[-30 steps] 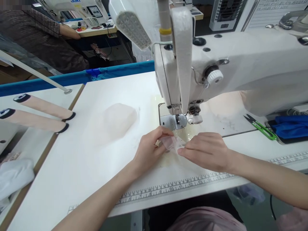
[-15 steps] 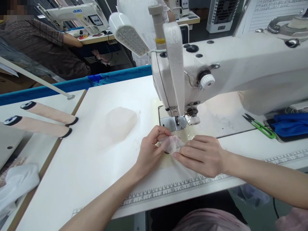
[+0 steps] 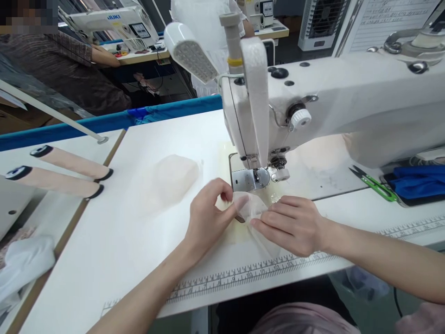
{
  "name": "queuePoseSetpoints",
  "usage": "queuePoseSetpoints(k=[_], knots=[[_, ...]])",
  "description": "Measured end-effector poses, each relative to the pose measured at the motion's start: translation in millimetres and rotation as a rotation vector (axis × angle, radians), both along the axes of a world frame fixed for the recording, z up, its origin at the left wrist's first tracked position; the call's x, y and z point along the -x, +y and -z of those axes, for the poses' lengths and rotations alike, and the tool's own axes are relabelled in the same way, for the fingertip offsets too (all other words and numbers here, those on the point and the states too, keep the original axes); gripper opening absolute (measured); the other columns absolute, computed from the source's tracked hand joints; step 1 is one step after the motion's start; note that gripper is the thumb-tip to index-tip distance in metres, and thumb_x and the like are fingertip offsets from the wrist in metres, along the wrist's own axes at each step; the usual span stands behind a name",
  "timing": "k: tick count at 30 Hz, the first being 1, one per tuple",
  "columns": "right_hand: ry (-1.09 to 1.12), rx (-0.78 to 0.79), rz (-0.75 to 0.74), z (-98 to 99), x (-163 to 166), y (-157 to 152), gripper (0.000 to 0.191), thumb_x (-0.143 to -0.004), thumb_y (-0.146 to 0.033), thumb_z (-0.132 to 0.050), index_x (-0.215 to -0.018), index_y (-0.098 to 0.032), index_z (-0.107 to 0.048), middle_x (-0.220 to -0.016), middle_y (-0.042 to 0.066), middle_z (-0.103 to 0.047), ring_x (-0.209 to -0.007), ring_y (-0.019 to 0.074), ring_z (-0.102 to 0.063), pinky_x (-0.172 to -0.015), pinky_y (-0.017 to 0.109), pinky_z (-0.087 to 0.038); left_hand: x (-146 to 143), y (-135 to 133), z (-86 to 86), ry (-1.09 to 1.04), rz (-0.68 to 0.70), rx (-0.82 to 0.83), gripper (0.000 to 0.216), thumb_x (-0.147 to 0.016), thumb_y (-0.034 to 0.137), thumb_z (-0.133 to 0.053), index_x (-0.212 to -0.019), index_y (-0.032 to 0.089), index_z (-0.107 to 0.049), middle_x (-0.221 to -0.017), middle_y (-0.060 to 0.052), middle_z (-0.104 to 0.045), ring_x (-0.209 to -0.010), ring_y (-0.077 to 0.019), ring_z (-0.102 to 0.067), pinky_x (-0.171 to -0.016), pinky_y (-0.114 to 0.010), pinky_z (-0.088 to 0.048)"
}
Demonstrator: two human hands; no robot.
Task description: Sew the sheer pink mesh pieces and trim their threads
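Note:
A small piece of sheer white fabric [image 3: 252, 205] is stretched between my two hands, just in front of the sewing machine's needle plate [image 3: 245, 180]. My left hand [image 3: 210, 211] pinches its left edge between thumb and bent fingers. On the other side, my right hand [image 3: 292, 225] grips the fabric with the fingertips, palm down over the table. Part of the sheer cloth hangs below my right fingers toward the printed ruler. The presser foot [image 3: 256, 176] of the white sewing machine [image 3: 323, 97] is just behind the cloth, apart from it.
Another sheer fabric piece [image 3: 174, 178] lies left on the white table. Green thread snips [image 3: 377, 185] and a blue cloth [image 3: 419, 181] are at the right. Two pinkish cylinders [image 3: 66, 178] lie at the left. A ruler strip [image 3: 250, 274] runs along the front edge. A co-worker [image 3: 59, 69] sits beyond.
My left hand has moved a little left and its fingers have shifted on the fabric, which now spreads more openly. My right hand has stayed nearly in place.

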State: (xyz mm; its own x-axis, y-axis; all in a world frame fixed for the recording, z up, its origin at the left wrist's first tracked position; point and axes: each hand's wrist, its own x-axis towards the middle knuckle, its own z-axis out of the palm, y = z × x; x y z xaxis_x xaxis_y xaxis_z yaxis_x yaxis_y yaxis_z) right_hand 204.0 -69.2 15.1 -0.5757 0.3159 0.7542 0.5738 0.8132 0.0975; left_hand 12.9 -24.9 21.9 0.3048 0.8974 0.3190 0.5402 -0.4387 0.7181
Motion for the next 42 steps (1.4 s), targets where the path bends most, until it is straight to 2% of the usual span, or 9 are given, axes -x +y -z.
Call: queuePoseSetpoints(k=[2, 4, 6, 8, 12, 18, 26, 37, 42], knots=[[-0.009, 0.012, 0.0, -0.4, -0.6, -0.3, 0.026, -0.088, -0.007, -0.048, -0.072, -0.014, -0.067, -0.059, -0.002, -0.062, -0.053, 0.0093, -0.052, -0.048, 0.025, -0.038, 1.3, -1.0, -3.9, 0.039, 0.051, 0.221, 0.041, -0.086, 0.036, -0.057, -0.051, 0.018, -0.044, -0.049, 0.004, -0.043, -0.048, -0.0094, -0.04, -0.051, -0.025, -0.034], [-0.022, 0.023, 0.0, -0.5, -1.1, -0.4, 0.027, -0.088, -0.007, -0.047, -0.071, -0.014, -0.066, -0.06, -0.002, -0.062, -0.054, 0.0092, -0.052, -0.049, 0.025, -0.038, 0.4, -2.8, -5.8, -0.028, 0.13, 0.464, 0.052, -0.092, 0.044, -0.045, -0.048, 0.018, -0.048, -0.047, 0.001, -0.047, -0.047, -0.0097, -0.043, -0.051, -0.025, -0.036], [-0.04, 0.035, 0.003, -0.3, -1.5, -0.4, 0.026, -0.088, -0.007, -0.047, -0.07, -0.014, -0.066, -0.061, -0.002, -0.063, -0.055, 0.0091, -0.052, -0.05, 0.025, -0.038, -1.9, -4.5, -5.6, -0.164, 0.217, 0.633, 0.058, -0.095, 0.05, -0.034, -0.055, 0.016, -0.058, -0.057, -0.002, -0.058, -0.055, -0.0121, -0.051, -0.057, -0.026, -0.042], [-0.06, 0.044, 0.01, 0.4, -1.8, -0.3, 0.026, -0.088, -0.008, -0.047, -0.07, -0.015, -0.065, -0.063, -0.002, -0.063, -0.055, 0.009, -0.051, -0.05, 0.025, -0.038, -4.2, -5.6, -3.9, -0.264, 0.281, 0.711, 0.057, -0.094, 0.053, -0.034, -0.066, 0.015, -0.065, -0.067, -0.004, -0.064, -0.065, -0.0144, -0.056, -0.065, -0.028, -0.046], [-0.099, 0.048, 0.011, 2.6, -2.8, -0.5, 0.023, -0.087, -0.009, -0.049, -0.074, -0.015, -0.066, -0.064, -0.002, -0.063, -0.057, 0.0097, -0.052, -0.05, 0.026, -0.037, -6.0, -5.2, -0.4, -0.31, 0.274, 0.76, 0.033, -0.087, 0.044, -0.057, -0.078, 0.016, -0.072, -0.073, -0.004, -0.068, -0.07, -0.0146, -0.058, -0.069, -0.026, -0.047], [-0.132, 0.052, 0.017, 6.0, -2.7, 1.1, 0.018, -0.086, -0.01, -0.053, -0.076, -0.015, -0.067, -0.065, -0.003, -0.064, -0.06, 0.01, -0.054, -0.05, 0.026, -0.035, -5.1, -3.1, 2.7, -0.533, 0.223, 0.907, 0.024, -0.085, 0.04, -0.062, -0.093, 0.022, -0.074, -0.085, -0.003, -0.073, -0.079, -0.0141, -0.065, -0.076, -0.025, -0.051], [-0.144, 0.046, 0.025, 9.3, -1.5, 2.7, 0.013, -0.083, -0.009, -0.06, -0.073, -0.015, -0.067, -0.062, -0.003, -0.064, -0.057, 0.0094, -0.05, -0.049, 0.026, -0.031, -3.5, -2.3, 6.6, -0.61, 0.206, 0.96, 0.028, -0.084, 0.038, -0.065, -0.108, 0.023, -0.07, -0.101, -0.006, -0.074, -0.094, -0.0184, -0.068, -0.083, -0.027, -0.052], [-0.139, 0.062, 0.008, 8.2, -1.5, 3.2, 0.013, -0.083, -0.008, -0.06, -0.073, -0.013, -0.066, -0.063, -0.001, -0.064, -0.06, 0.0102, -0.055, -0.05, 0.025, -0.034, -6.5, -3.5, 2.8, -0.664, 0.206, 0.984, 0.03, -0.083, 0.034, -0.066, -0.108, 0.018, -0.069, -0.099, -0.008, -0.074, -0.079, -0.0156, -0.068, -0.08, -0.03, -0.054], [-0.134, 0.083, -0.004, 9.4, -2.1, 2.7, 0.006, -0.083, -0.009, -0.062, -0.081, -0.012, -0.066, -0.067, -0.001, -0.067, -0.061, 0.0099, -0.057, -0.051, 0.025, -0.037, -4.3, -2.7, 6.2, -0.607, 0.209, 0.952, 0.032, -0.084, 0.037, -0.064, -0.11, 0.019, -0.069, -0.099, -0.009, -0.074, -0.087, -0.0189, -0.068, -0.082, -0.032, -0.053]])
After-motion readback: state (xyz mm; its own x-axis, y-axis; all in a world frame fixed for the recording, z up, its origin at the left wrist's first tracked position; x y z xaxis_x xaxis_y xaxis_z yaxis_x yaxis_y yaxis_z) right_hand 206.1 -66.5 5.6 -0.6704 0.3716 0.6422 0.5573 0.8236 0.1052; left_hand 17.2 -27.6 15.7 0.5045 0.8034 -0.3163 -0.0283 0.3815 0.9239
